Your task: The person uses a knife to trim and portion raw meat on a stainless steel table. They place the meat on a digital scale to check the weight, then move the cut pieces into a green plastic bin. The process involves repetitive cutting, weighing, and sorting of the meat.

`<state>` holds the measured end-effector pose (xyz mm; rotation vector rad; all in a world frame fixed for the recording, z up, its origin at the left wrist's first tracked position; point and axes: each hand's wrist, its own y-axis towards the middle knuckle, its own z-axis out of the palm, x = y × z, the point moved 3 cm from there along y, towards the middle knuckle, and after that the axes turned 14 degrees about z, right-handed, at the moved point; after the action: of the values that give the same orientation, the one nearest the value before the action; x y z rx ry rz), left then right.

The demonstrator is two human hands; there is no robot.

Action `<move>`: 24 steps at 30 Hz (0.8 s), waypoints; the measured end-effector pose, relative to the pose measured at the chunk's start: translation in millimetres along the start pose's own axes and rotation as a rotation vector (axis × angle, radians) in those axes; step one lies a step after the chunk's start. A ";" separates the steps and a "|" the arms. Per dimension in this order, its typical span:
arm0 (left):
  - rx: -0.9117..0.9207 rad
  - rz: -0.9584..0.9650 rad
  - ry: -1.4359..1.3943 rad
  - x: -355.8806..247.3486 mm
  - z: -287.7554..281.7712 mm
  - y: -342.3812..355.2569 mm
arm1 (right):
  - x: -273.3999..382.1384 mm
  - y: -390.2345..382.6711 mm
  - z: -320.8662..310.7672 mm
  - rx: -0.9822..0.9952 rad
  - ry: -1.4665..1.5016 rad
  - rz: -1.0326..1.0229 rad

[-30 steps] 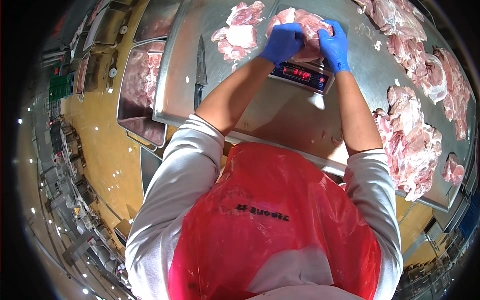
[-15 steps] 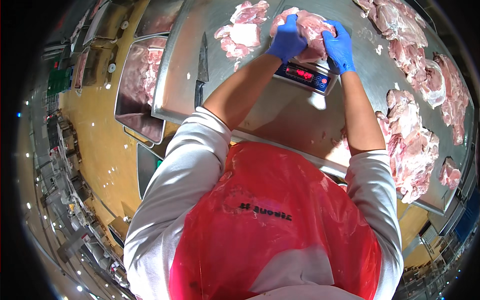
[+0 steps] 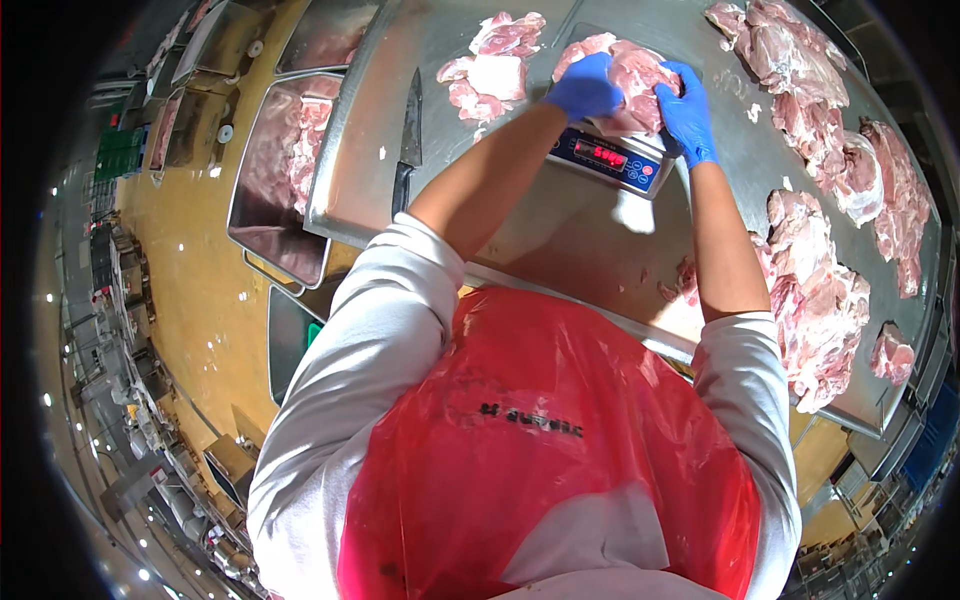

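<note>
The gloved left hand (image 3: 586, 89) lay half curled against the left part of a pink piece of meat (image 3: 637, 92), its fingertips hidden, so how tightly it gripped could not be told. The gloved right hand (image 3: 687, 115) met the meat's right edge with its thumb and forefinger only a narrow way apart, and whether they pinched the flesh or merely rested against it was unclear. Between the two hands, the meat sat over the top of a digital scale (image 3: 612, 163) on the metal table (image 3: 560, 235), the scale's lit display showing below it.
</note>
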<state>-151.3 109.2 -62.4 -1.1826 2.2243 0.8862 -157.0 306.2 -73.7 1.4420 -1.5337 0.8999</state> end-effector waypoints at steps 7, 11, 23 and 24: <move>-0.140 -0.300 -0.656 -16.5 -97.3 -39.0 | 12.2 -20.5 -57.5 -0.112 0.038 0.058; -0.315 0.055 -0.528 -21.9 -72.5 -27.0 | 8.7 -30.6 -51.5 -0.025 -0.008 -0.091; 0.224 0.397 0.594 -44.5 7.5 -96.5 | -6.0 -51.5 -40.5 -0.139 -0.037 -0.144; 0.141 0.391 0.501 -46.8 -0.7 -103.6 | -7.9 -54.7 -42.9 -0.106 -0.015 -0.125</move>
<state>-39.1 90.6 -64.5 -0.9989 2.9403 0.5959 -98.5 343.8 -65.7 1.4535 -1.4624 0.7242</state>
